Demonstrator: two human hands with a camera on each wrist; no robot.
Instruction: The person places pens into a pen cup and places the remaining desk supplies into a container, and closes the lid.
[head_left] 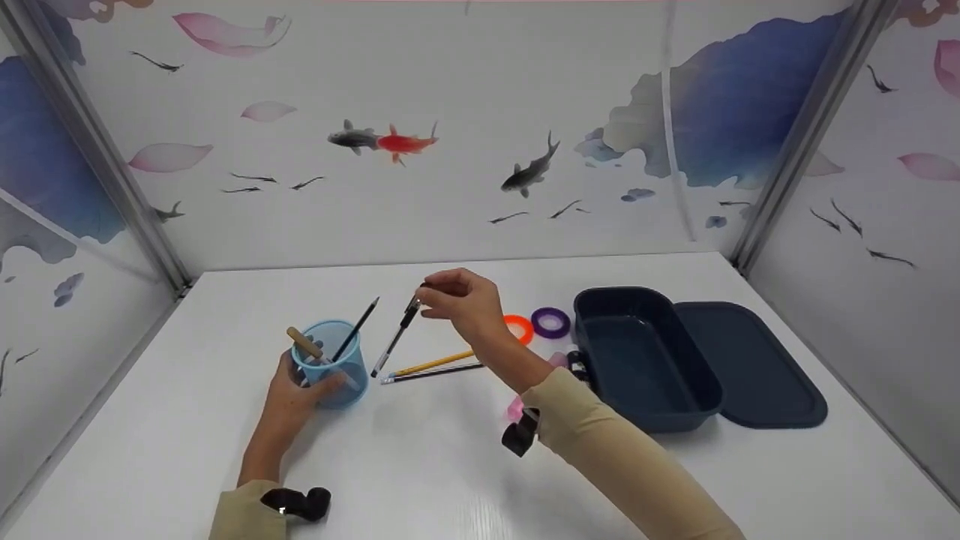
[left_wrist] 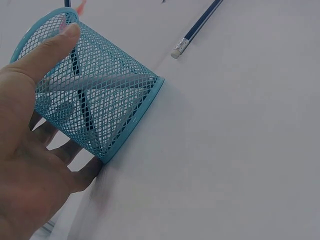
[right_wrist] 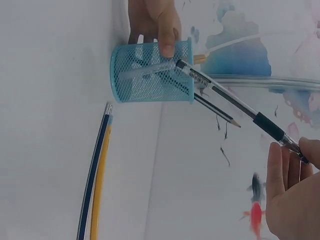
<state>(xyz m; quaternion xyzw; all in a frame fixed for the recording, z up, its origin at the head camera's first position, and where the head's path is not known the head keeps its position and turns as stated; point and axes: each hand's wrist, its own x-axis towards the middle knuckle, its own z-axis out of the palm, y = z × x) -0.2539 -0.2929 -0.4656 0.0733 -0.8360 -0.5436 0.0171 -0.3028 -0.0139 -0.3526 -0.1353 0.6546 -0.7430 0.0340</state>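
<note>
My left hand (head_left: 289,401) grips a light blue mesh pen cup (left_wrist: 107,85) around its side, thumb across the front. Inside the cup lean a dark pencil (head_left: 355,328), point up, and a wooden-handled tool (head_left: 305,343) whose lower part is blurred by the mesh. To the right of the cup, my right hand (head_left: 465,300) pinches a clear-barrelled black pen (right_wrist: 235,103) near its tip end, with the other end slanting down toward the cup. A yellow pencil (head_left: 435,363) and a dark blue pencil (right_wrist: 95,175) lie side by side on the table beneath.
A dark blue box (head_left: 645,367) stands at the right, its lid (head_left: 757,367) flat beside it. Orange tape (head_left: 520,328) and purple tape (head_left: 551,322) rolls lie left of the box. Pink items (head_left: 515,409) are partly hidden behind my right forearm. Printed panels (head_left: 465,90) enclose the table.
</note>
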